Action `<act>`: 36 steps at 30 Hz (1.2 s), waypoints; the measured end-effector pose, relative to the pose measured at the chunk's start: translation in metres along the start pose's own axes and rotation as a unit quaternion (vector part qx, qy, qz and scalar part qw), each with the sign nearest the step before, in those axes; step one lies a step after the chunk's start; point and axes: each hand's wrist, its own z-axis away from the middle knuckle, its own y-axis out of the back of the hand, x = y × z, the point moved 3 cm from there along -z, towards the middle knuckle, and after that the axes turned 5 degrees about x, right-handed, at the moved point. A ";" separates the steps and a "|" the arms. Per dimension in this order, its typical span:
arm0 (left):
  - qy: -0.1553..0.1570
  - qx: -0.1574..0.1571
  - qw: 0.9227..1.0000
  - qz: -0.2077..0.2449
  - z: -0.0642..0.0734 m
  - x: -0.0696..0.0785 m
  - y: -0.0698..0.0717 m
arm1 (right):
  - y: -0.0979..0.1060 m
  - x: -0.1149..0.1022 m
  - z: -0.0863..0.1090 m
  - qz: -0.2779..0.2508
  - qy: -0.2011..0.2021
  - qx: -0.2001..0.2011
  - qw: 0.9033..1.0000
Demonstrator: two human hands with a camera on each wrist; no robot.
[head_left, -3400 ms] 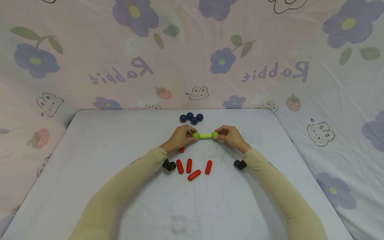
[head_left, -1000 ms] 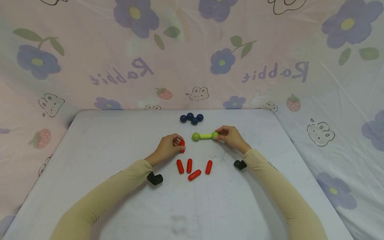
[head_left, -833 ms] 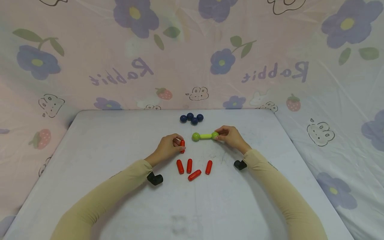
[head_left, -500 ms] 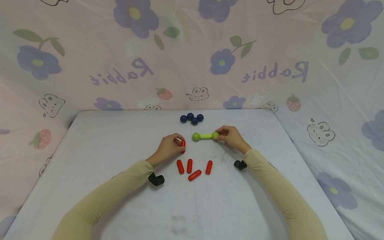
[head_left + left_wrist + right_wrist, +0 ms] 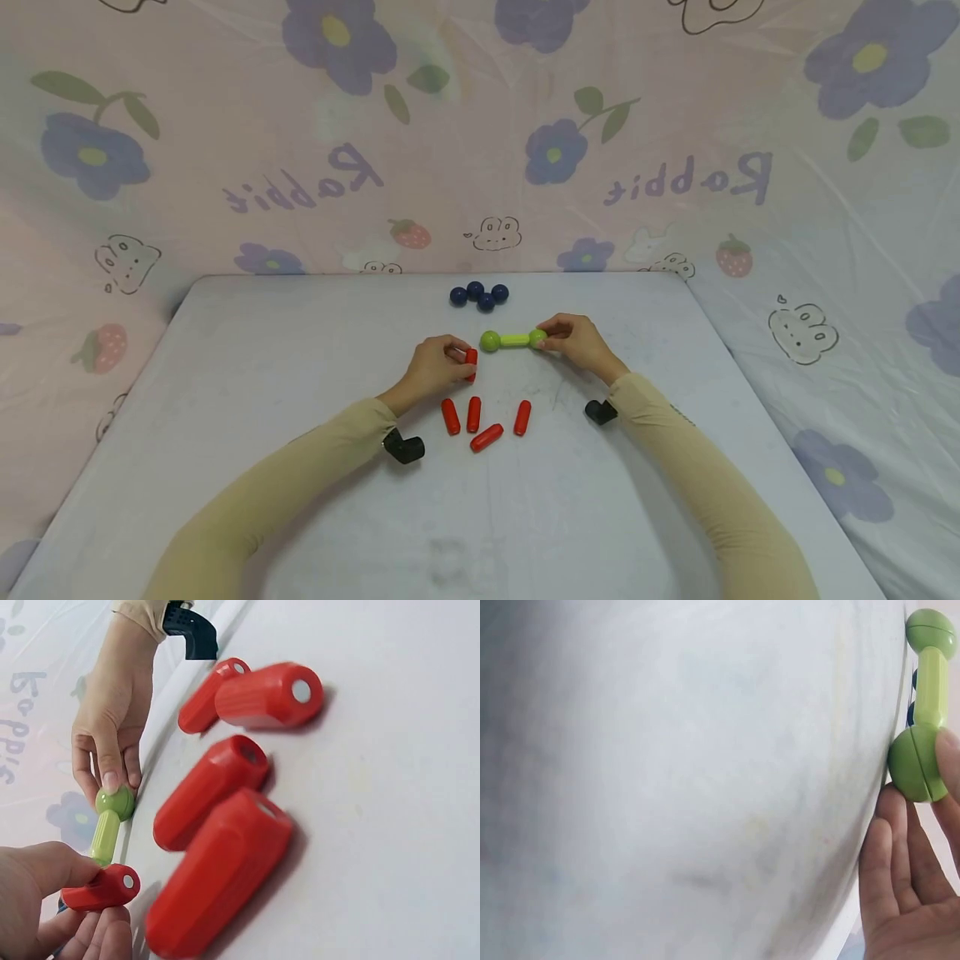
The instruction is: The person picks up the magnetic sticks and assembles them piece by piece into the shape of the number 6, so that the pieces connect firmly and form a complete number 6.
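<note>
My left hand [image 5: 433,364] pinches a red magnetic stick [image 5: 471,365] between thumb and fingers. In the left wrist view this stick [image 5: 97,894] shows a silvery disc in its end. My right hand [image 5: 577,339] pinches the right green ball [image 5: 536,337] of a dumbbell-shaped piece. A yellow-green stick [image 5: 514,341] joins that ball to a second green ball [image 5: 490,341]. In the head view, the held red stick is just below and left of the second ball, apart from it. The right wrist view shows fingertips around the near ball [image 5: 915,761].
Several loose red sticks [image 5: 474,414] lie on the white table [image 5: 360,517] nearer the body, between the forearms. Several dark blue balls [image 5: 486,302] sit in a cluster near the far edge. A patterned cloth [image 5: 465,150] hangs behind the table.
My left hand let go of the left green ball, took the red stick beside it, and has now moved right with it. The right hand stays on its ball.
</note>
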 end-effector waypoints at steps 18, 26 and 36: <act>0.082 -0.045 0.996 0.014 -0.009 0.015 -0.016 | 0.000 -0.001 0.000 0.001 -0.001 0.000 1.000; 0.132 -0.058 0.989 0.032 -0.013 0.012 -0.023 | 0.000 0.000 -0.001 -0.001 -0.004 -0.001 1.000; 0.140 -0.055 0.988 0.032 -0.014 0.015 -0.025 | -0.001 0.002 -0.003 -0.008 0.001 -0.002 1.000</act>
